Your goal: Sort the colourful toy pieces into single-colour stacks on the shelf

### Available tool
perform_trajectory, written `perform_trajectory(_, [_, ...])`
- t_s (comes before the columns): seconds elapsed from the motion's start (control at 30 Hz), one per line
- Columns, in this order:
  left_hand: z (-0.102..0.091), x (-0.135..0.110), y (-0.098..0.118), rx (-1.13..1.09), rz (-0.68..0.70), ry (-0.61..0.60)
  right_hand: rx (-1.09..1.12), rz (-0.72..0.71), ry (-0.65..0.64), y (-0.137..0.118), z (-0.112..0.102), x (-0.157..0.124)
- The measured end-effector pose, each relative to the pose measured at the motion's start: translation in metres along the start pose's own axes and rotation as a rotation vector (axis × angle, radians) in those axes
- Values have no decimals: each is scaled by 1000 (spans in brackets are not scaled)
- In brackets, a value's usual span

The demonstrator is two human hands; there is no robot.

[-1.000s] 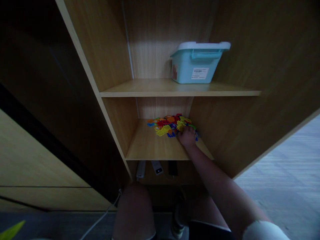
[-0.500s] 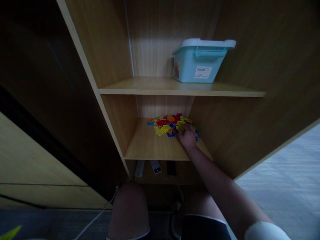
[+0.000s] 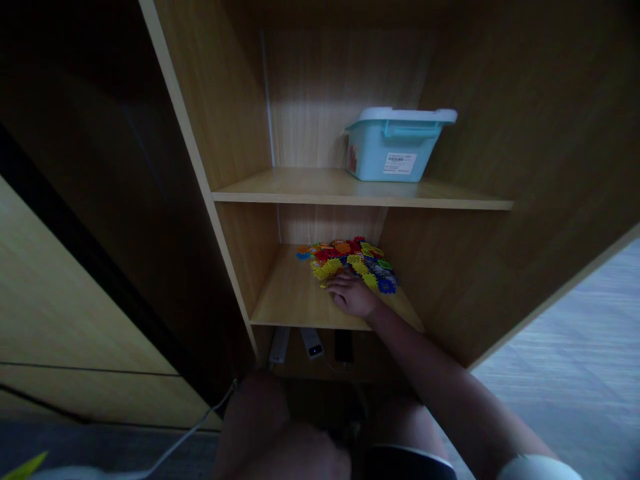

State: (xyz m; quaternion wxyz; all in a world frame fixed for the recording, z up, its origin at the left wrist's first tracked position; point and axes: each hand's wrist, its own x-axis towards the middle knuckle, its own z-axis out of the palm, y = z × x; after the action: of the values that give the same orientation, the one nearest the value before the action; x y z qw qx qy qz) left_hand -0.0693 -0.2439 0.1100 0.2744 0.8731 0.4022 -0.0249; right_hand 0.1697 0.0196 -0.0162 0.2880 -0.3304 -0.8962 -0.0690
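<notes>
1. Bright plastic building pieces (image 3: pixel 350 260) lie heaped on the cupboard's lower shelf (image 3: pixel 295 300).
2. The right hand (image 3: pixel 353 297) rests on the heap's near edge; its grip, open or closed, cannot be told.
3. A lidded pale-blue storage bin (image 3: pixel 395 150) stands on the upper shelf (image 3: pixel 300 190), contents hidden.

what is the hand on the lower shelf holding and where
Cannot be told: the right hand lies at the near edge of the toy pieces, fingers curled on them, but no clear grip shows.
</notes>
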Motion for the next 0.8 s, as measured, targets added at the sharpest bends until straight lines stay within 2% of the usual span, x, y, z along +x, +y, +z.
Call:
perform_trajectory(0.1, [-29,63,3,-37,145,-79,58,23,6,1,-2,0])
perform_trajectory(0.13, [-38,86,4,-76,253,-167,54,74,29,3,-3,0])
perform_trajectory(0.17, [-44,107,3,-137,310,-108,35,142,58,4,-4,0])
perform_trajectory(0.23, [-50,143,-5,-140,336,183,-40,305,113,8,-6,1])
perform_trajectory(0.27, [-50,156,-14,-86,294,309,-91,395,138,11,-7,1])
perform_trajectory(0.33, [-48,176,-39,45,193,454,-196,578,192,15,-8,1])
perform_trajectory(0.4, [-44,187,-71,133,185,599,-280,733,248,17,-7,-1])
perform_trajectory(0.47, [-41,192,-105,162,185,712,-326,823,298,18,-4,-3])
perform_trajectory(0.57, [-36,192,-147,141,166,771,-325,869,353,20,1,-7])
perform_trajectory(0.67, [-30,187,-173,93,199,791,-291,898,354,23,3,-9])
perform_trajectory(0.8, [-22,184,-187,5,263,811,-258,944,301,27,2,-9])
